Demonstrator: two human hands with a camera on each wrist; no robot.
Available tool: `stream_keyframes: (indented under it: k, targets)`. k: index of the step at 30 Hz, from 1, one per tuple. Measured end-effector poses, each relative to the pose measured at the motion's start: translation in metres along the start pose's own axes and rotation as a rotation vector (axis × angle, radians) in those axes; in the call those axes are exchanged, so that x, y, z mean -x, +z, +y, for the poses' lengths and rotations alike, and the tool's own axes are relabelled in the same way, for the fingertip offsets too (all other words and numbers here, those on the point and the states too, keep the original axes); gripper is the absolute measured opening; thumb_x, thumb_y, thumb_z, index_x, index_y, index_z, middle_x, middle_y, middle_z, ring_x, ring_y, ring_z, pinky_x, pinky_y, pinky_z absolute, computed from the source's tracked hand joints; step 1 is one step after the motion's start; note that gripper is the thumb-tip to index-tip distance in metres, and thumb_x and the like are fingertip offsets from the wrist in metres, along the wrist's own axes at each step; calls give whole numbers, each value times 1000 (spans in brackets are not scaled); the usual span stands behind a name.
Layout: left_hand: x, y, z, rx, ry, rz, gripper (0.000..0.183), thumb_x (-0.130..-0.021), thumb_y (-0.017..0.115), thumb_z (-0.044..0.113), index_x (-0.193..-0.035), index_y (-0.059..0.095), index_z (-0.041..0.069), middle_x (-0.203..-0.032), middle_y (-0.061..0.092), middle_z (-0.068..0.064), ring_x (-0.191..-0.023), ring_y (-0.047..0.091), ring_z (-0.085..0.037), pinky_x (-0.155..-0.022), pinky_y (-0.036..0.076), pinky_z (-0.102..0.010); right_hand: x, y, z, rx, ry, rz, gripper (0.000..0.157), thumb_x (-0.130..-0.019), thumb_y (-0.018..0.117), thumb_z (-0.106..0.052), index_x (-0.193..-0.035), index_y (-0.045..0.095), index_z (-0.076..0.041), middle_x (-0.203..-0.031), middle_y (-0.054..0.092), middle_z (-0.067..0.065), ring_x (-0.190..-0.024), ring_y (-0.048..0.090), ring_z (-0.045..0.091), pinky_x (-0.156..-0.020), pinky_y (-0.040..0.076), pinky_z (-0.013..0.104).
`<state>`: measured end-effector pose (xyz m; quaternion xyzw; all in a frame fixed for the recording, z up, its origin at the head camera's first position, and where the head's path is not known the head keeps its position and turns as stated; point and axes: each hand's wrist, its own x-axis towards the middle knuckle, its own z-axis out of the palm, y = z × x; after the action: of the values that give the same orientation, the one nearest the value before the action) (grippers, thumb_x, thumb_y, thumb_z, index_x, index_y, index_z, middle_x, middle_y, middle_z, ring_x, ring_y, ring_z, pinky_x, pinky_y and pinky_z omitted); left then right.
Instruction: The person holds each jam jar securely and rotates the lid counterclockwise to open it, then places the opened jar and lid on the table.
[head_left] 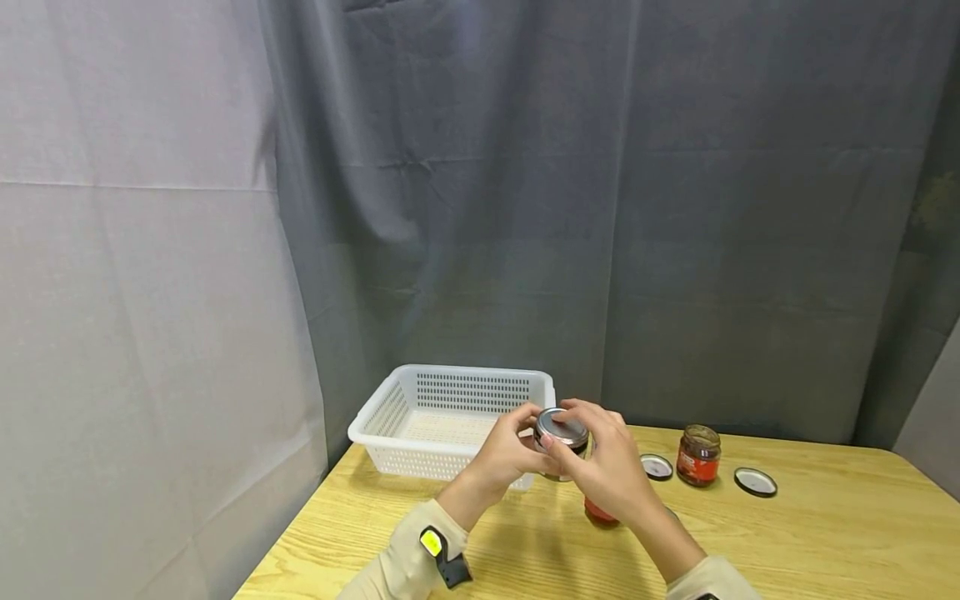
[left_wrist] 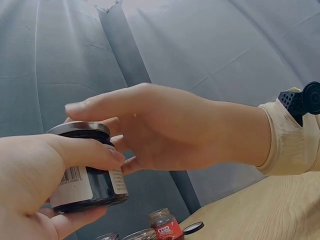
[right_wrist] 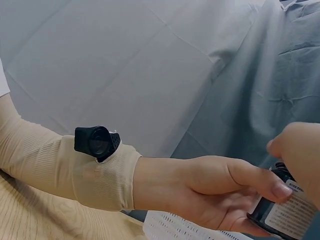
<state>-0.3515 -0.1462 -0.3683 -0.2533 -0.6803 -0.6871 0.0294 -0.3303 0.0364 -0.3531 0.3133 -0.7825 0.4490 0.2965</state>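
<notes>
A dark glass jar [left_wrist: 102, 185] with a white label and a metal lid [head_left: 561, 427] is held up above the table, between both hands. My left hand [head_left: 495, 454] grips its body, thumb across the label side and fingers round underneath. From the other side, my right hand [head_left: 611, 454] holds the lid on the jar, its thumb and fingers at the lid's edge. Below the right hand, a red-labelled jar [head_left: 600, 512] stands on the table, mostly covered by that hand in the head view.
A white perforated basket [head_left: 405, 461] stands on the wooden table [head_left: 840, 508] at the left. An uncapped jar with a red label [head_left: 698, 460] is at the right, between one loose lid [head_left: 657, 467] and another lid [head_left: 755, 482]. Grey curtains [head_left: 480, 208] hang behind.
</notes>
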Motion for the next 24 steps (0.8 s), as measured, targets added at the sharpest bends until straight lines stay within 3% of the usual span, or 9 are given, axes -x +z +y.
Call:
stream_keyframes:
  k: [6, 12, 18, 24]
  targets:
    - [0, 1, 1, 12, -9, -5, 49, -77, 82, -15, -119, 65, 3, -118, 57, -14, -99, 71, -24, -76, 61, -35, 1, 2, 1, 21, 1, 37, 32, -82, 90, -28, -107, 75, -13, -128, 63, 16, -113, 53, 39, -85, 41, 54]
    - [0, 2, 0, 10, -11, -4, 49, -75, 82, -15, -117, 66, 4, -116, 57, -15, -95, 71, -24, -75, 61, -36, 0, 1, 1, 44, 16, 26, 33, -83, 90, -26, -110, 77, -11, -115, 67, 12, -109, 58, 36, -86, 43, 56]
    - [1, 0, 0, 3, -19, 6, 50, -74, 83, -14, -117, 67, 5, -117, 57, -16, -96, 71, -24, -75, 61, -37, 0, 1, 1, 31, -3, 13, 33, -84, 89, -22, -111, 76, -9, -118, 68, 12, -109, 60, 38, -90, 41, 58]
    - [0, 0, 2, 17, -21, 13, 52, -74, 83, -15, -120, 66, 5, -119, 56, -17, -96, 71, -24, -76, 61, -38, -1, 0, 0, 23, -27, 27, 32, -84, 88, -19, -111, 76, -8, -123, 68, 13, -107, 57, 35, -86, 41, 52]
